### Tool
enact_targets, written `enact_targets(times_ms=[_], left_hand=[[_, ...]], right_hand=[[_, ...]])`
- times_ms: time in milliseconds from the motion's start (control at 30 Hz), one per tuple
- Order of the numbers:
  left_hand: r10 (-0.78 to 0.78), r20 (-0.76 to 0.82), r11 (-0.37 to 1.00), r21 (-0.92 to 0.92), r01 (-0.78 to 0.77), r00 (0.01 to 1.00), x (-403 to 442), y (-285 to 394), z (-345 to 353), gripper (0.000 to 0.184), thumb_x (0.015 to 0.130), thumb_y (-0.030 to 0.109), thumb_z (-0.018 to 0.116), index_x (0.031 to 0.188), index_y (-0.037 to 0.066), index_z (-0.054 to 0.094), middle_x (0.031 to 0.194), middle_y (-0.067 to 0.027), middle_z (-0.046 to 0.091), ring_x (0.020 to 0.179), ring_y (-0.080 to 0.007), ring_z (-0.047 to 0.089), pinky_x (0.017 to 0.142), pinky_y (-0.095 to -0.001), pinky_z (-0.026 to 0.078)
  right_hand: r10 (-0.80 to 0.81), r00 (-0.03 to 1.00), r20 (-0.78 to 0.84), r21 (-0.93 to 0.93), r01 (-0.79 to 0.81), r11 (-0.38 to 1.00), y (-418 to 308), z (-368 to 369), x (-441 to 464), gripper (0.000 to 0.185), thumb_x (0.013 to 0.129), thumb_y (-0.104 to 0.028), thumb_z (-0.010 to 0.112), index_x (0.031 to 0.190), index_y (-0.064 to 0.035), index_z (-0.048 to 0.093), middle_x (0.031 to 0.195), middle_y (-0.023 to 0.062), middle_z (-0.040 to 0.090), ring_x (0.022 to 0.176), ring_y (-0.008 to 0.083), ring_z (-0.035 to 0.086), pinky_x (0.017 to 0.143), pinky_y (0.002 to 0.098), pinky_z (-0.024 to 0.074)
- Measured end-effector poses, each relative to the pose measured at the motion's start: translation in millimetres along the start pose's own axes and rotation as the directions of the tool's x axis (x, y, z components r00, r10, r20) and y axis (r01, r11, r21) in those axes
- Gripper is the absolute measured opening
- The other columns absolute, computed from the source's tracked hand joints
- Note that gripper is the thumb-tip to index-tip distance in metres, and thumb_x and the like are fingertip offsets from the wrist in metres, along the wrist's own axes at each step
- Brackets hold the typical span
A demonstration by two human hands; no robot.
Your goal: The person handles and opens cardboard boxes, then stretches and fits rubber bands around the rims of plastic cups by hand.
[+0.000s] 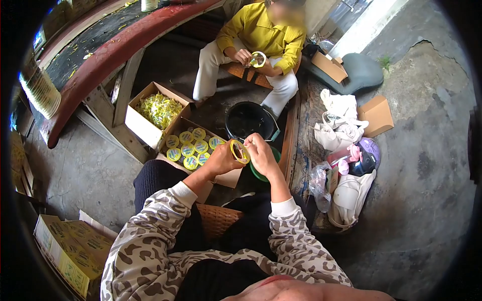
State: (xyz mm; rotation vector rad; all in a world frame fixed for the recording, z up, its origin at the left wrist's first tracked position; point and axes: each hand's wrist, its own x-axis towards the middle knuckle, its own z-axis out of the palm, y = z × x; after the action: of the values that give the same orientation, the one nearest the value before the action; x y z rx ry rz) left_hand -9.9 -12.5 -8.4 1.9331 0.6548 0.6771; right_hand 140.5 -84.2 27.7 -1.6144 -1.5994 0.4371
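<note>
My left hand [223, 159] is wrapped round a small cup with a yellow rim [241, 152], tilted so that its round end faces right. Close beside that rim, my right hand [262, 154] has its fingers pinched together; a small pale bit shows at the fingertips, too small to name. Left of my hands, a cardboard box [221, 178] holds several cups with yellow printed lids [187, 149]. A green tub [266, 175] sits partly hidden below my right hand, and a black bucket [251, 120] stands just beyond.
Facing me, a person in a yellow shirt [286, 42] holds a similar cup [258, 59]. Yellow strips [158, 110] fill another carton. Bags [351, 195] and bottles lie to the right. Stacked cups [40, 90] stand on the red-edged table [115, 47]; flattened cartons [70, 246] lie lower left.
</note>
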Motion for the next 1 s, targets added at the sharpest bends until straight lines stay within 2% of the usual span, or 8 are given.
enact_targets(times_ms=[67,100,233,433,633,800,933,1000], left_hand=[[0.012,0.022,1.000,0.025,-0.012,1.000,2,-4,-1,0.044,0.061,0.023,0.081,0.094,0.002,0.061,0.083,-0.0142,0.065,0.076,-0.0314,0.064,0.070,-0.0384,0.049],[0.011,0.046,0.999,0.052,-0.013,0.999,4,-6,-2,0.042,0.062,0.025,0.080,0.092,0.003,0.061,0.081,-0.0147,0.065,0.075,-0.0314,0.064,0.069,-0.0390,0.049],[0.050,0.087,0.993,0.106,-0.059,0.995,2,-9,-3,0.046,0.061,0.026,0.081,0.095,0.002,0.060,0.085,-0.0156,0.065,0.078,-0.0316,0.064,0.071,-0.0385,0.049],[0.093,0.171,0.992,0.068,-0.106,0.981,1,-4,-10,0.048,0.060,0.024,0.080,0.096,0.001,0.058,0.087,-0.0163,0.065,0.080,-0.0322,0.063,0.072,-0.0381,0.049],[0.088,0.197,0.995,0.029,-0.095,0.976,-1,4,-17,0.045,0.059,0.020,0.078,0.094,0.001,0.057,0.086,-0.0177,0.064,0.080,-0.0330,0.063,0.071,-0.0384,0.049],[0.106,0.154,0.991,0.067,-0.117,0.982,-2,8,-11,0.048,0.060,0.019,0.077,0.098,-0.001,0.055,0.085,-0.0191,0.063,0.078,-0.0361,0.063,0.071,-0.0393,0.049],[0.139,0.034,0.990,-0.005,-0.139,0.990,0,9,5,0.048,0.063,0.021,0.079,0.097,0.000,0.053,0.085,-0.0194,0.063,0.079,-0.0387,0.062,0.068,-0.0402,0.049],[0.146,-0.088,0.987,0.077,-0.140,0.985,0,6,16,0.046,0.064,0.022,0.080,0.095,0.001,0.053,0.082,-0.0180,0.062,0.079,-0.0385,0.062,0.067,-0.0403,0.049]], right_hand=[[0.069,0.995,0.069,-0.039,-0.067,0.997,-13,0,-3,0.017,0.086,-0.016,0.058,0.090,-0.0032,0.048,0.086,0.0134,0.054,0.077,0.0309,0.058,0.069,0.0395,0.0466],[-0.022,0.999,0.042,-0.192,0.030,0.981,-13,2,-3,0.024,0.082,-0.017,0.066,0.088,-0.0030,0.048,0.080,0.0125,0.054,0.073,0.0267,0.059,0.065,0.0361,0.0466],[-0.082,0.996,0.044,-0.345,0.092,0.934,-12,9,-4,0.018,0.082,-0.013,0.062,0.087,-0.0030,0.048,0.083,0.0135,0.055,0.074,0.0342,0.058,0.065,0.0410,0.0469],[-0.148,0.986,0.082,-0.409,0.168,0.897,-22,9,-4,0.011,0.086,-0.010,0.057,0.087,-0.0018,0.049,0.083,0.0144,0.054,0.077,0.0355,0.057,0.065,0.0427,0.0462],[-0.185,0.980,0.079,-0.389,0.201,0.899,-17,9,-3,0.011,0.087,-0.013,0.053,0.085,-0.0031,0.051,0.081,0.0124,0.056,0.079,0.0324,0.059,0.068,0.0414,0.0484],[-0.131,0.991,0.022,-0.300,0.131,0.945,-11,6,-1,0.017,0.090,-0.016,0.050,0.081,-0.0010,0.049,0.082,0.0156,0.056,0.078,0.0366,0.057,0.066,0.0433,0.0452],[-0.052,0.997,-0.054,-0.196,0.041,0.980,4,7,1,0.019,0.090,-0.018,0.048,0.080,-0.0018,0.051,0.074,0.0182,0.055,0.070,0.0382,0.056,0.062,0.0426,0.0430],[0.066,0.988,-0.138,-0.072,-0.076,0.994,6,8,3,0.021,0.090,-0.018,0.047,0.078,-0.0008,0.051,0.069,0.0195,0.053,0.065,0.0387,0.055,0.059,0.0421,0.0416]])
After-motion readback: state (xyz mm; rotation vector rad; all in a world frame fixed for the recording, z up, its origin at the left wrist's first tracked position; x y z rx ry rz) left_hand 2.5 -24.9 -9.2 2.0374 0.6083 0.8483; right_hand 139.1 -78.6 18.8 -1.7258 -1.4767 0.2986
